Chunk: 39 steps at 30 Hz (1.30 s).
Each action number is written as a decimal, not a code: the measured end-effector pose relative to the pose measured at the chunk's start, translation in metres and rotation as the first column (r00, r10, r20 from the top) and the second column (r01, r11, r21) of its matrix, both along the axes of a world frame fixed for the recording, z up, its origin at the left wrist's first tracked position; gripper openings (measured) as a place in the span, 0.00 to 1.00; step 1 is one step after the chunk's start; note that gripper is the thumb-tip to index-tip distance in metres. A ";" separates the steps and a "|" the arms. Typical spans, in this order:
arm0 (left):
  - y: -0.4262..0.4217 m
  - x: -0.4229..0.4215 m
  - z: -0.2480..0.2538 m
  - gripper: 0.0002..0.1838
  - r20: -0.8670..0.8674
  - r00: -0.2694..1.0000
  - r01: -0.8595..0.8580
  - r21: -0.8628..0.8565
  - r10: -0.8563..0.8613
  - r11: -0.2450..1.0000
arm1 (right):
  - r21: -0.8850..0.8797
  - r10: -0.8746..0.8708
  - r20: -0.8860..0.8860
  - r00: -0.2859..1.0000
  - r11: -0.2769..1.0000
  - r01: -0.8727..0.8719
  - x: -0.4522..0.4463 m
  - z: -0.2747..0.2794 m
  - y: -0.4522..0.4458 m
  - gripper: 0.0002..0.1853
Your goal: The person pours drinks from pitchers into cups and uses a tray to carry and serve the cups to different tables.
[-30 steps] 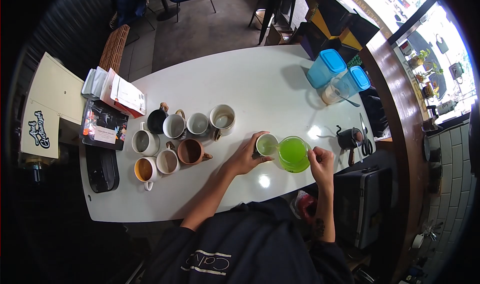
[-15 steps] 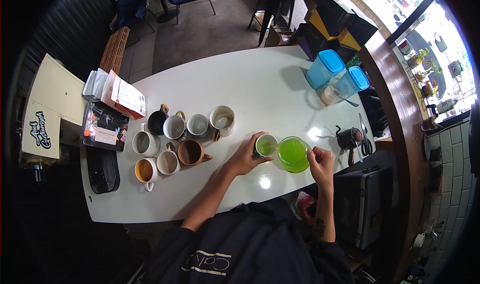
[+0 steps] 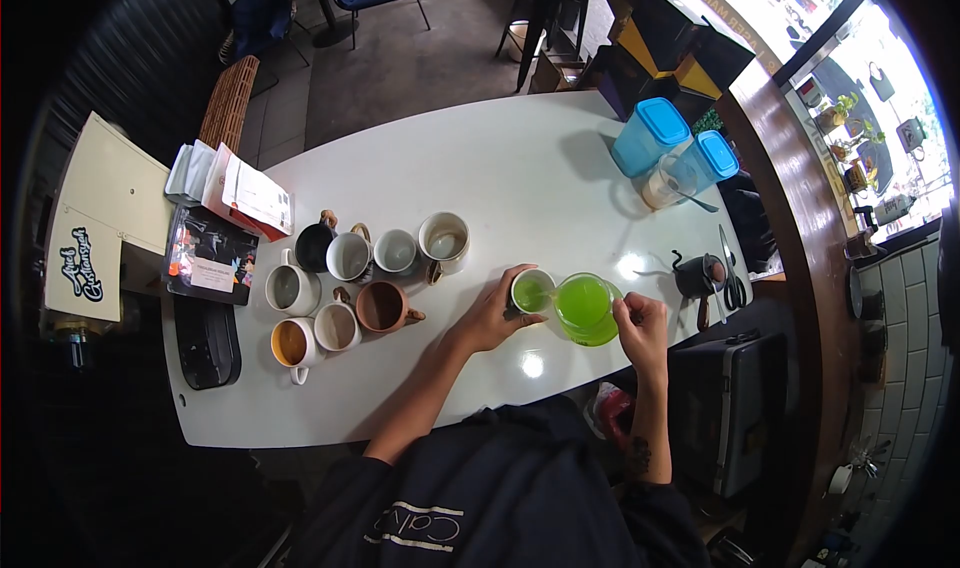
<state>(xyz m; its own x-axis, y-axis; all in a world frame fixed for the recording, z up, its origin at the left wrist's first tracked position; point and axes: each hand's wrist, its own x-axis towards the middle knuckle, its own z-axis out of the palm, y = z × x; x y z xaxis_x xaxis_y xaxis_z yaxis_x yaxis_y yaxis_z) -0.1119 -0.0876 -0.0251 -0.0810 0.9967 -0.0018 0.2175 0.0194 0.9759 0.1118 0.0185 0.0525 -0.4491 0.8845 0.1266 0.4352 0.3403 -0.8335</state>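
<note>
My left hand (image 3: 492, 313) is wrapped round a pale cup (image 3: 532, 292) that has green liquid inside. Right beside it, my right hand (image 3: 643, 326) grips the handle of a clear glass jug (image 3: 587, 308) of bright green liquid. The jug tilts toward the cup, and a thin green stream runs over its lip into it. Left of my hands stand several mugs in two rows, among them a white mug (image 3: 444, 238), a brown mug (image 3: 383, 306) and a mug with an orange inside (image 3: 292, 342).
On the white table (image 3: 480, 158), blue-lidded containers (image 3: 651, 138) stand at the back right, near a cup with a spoon (image 3: 664, 187). A small dark pot (image 3: 699, 276) and scissors (image 3: 734, 286) lie at the right edge. Papers (image 3: 257, 196) and a black tray (image 3: 207, 340) are at the left.
The green liquid in the cup has risen and looks deeper green. Both hands have stayed in nearly the same place, with the jug still tilted.
</note>
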 end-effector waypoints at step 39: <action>0.000 0.003 -0.007 0.42 -0.054 0.996 -0.066 0.121 0.072 0.991 | -0.053 -0.006 0.015 1.000 0.999 0.007 -0.002 -0.008 0.002 0.17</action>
